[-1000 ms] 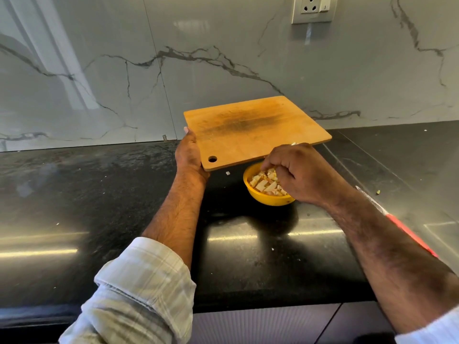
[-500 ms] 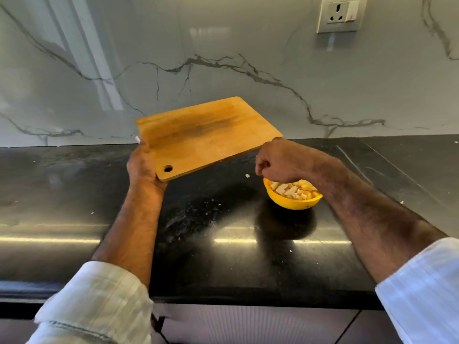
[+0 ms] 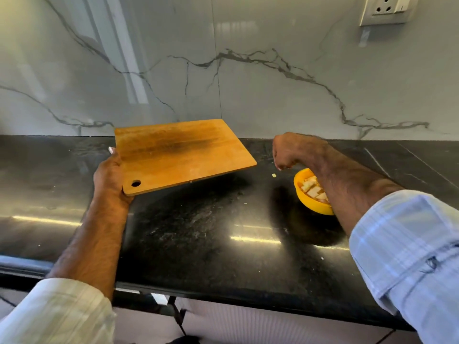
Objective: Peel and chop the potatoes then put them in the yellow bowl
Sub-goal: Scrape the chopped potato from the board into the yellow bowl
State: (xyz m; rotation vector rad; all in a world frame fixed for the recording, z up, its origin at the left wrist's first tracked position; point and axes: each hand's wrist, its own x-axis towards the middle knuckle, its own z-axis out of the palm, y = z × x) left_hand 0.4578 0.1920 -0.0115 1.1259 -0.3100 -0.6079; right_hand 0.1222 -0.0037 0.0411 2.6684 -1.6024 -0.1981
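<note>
My left hand (image 3: 110, 173) grips the left edge of a bare wooden chopping board (image 3: 181, 152), held tilted above the black counter (image 3: 198, 232). The yellow bowl (image 3: 308, 202) stands on the counter at the right, filled with pale potato chunks (image 3: 311, 189); my right forearm covers part of it. Beyond and left of the bowl, my right hand (image 3: 289, 151) hangs over the counter with its fingers curled downward. Whether it holds anything is hidden. One small potato bit (image 3: 274, 175) lies on the counter just below that hand.
A grey marble backsplash (image 3: 248, 83) rises behind the counter, with a wall socket (image 3: 387, 11) at the upper right. Small white crumbs are scattered across the counter. The counter's front edge runs along the bottom, above pale cabinet fronts.
The board has swung left, away from above the bowl. My right hand has lifted out of the bowl and moved left and back.
</note>
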